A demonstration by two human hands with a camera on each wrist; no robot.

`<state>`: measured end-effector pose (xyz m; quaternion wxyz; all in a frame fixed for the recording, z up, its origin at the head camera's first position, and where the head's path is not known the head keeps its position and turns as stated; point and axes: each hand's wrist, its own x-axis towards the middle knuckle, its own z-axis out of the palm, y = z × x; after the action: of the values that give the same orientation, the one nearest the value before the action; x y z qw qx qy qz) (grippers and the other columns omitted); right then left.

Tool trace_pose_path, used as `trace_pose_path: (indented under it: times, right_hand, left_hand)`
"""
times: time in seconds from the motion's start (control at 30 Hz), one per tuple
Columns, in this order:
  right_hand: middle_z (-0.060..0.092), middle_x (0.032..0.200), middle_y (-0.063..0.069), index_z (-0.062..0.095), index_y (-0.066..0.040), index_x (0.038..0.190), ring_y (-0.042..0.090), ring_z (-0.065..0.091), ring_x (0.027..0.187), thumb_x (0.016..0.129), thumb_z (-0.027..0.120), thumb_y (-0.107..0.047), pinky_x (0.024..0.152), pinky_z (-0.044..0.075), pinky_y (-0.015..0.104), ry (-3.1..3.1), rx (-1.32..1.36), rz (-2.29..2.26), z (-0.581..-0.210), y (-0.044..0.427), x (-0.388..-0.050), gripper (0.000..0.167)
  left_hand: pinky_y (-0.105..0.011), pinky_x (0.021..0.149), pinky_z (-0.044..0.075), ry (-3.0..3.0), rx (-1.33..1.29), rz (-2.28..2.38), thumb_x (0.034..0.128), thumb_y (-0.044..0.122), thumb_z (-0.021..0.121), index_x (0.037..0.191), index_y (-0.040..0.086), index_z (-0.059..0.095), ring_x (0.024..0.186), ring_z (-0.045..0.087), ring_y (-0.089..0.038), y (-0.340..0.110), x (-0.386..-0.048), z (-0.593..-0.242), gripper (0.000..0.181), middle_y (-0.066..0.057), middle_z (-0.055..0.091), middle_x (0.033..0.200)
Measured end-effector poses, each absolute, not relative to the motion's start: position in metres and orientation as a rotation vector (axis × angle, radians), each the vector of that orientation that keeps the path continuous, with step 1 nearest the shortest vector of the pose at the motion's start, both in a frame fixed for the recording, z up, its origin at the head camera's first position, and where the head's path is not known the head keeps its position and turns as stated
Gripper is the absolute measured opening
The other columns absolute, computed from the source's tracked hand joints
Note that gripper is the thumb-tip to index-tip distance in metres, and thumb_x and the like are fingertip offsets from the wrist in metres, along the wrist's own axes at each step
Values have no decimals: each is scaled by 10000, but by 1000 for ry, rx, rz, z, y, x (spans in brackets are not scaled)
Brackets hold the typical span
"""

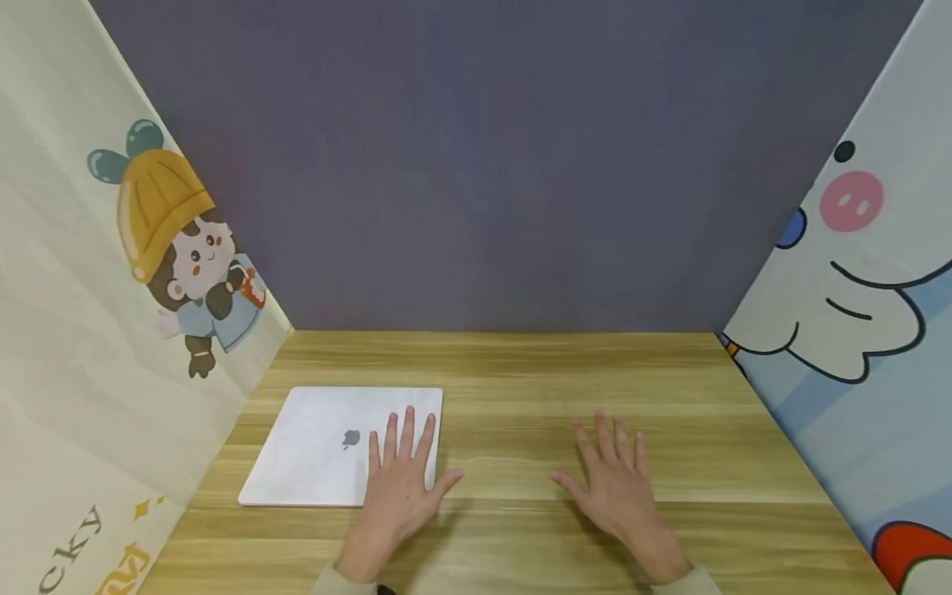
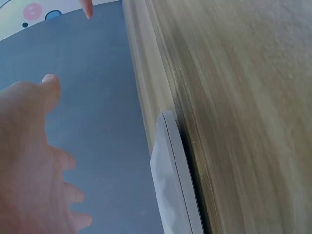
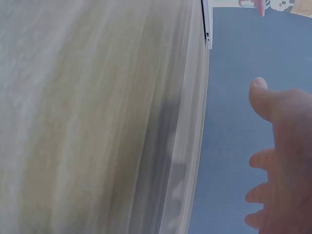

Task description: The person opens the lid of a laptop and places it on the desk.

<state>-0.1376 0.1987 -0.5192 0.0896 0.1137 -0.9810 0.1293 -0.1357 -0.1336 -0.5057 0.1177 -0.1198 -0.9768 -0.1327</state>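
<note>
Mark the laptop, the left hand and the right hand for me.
Laptop (image 1: 320, 451): head view, on the bare surface of its closed lid.
Left hand (image 1: 402, 486): head view, on the back of the hand.
Right hand (image 1: 614, 487): head view, on the back of the hand.

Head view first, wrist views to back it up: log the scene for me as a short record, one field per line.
laptop: silver MacBook, closed, lying flat on the left side of the wood-grain table
lid: grey Apple logo
left grip: bare hand, fingers spread, hovering over the MacBook's right part, holding nothing
right grip: bare hand, fingers spread, hovering above the table, right of the MacBook, holding nothing
backdrop: dark grey panel behind, cartoon-print panels on both sides
</note>
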Motion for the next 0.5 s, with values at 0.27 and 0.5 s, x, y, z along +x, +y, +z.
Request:
trace_pose_path:
  times: [0.27,0.5]
  right_hand:
    - [191,1635,287,398,-83,1560,514,117,1502,957,587,-601,1169,62,722,-2885,365,440,-518,192,-140,817]
    - [177,1635,294,357,-65,1575,507,118,1504,982,540,-605,1176,77,711,-2911,348,446,-516,183,-146,823]
  left_hand:
    - [-681,1195,38,-2878,-320,-383,952,712,467,1618,155,270,1538,18,-432,-140,-137,-508,890,-186,90,1680]
    - [-699,1180,101,-2847,-303,-388,962,641,528,1600,120,327,1521,103,-469,-147,-139,-509,848,-224,172,1664]
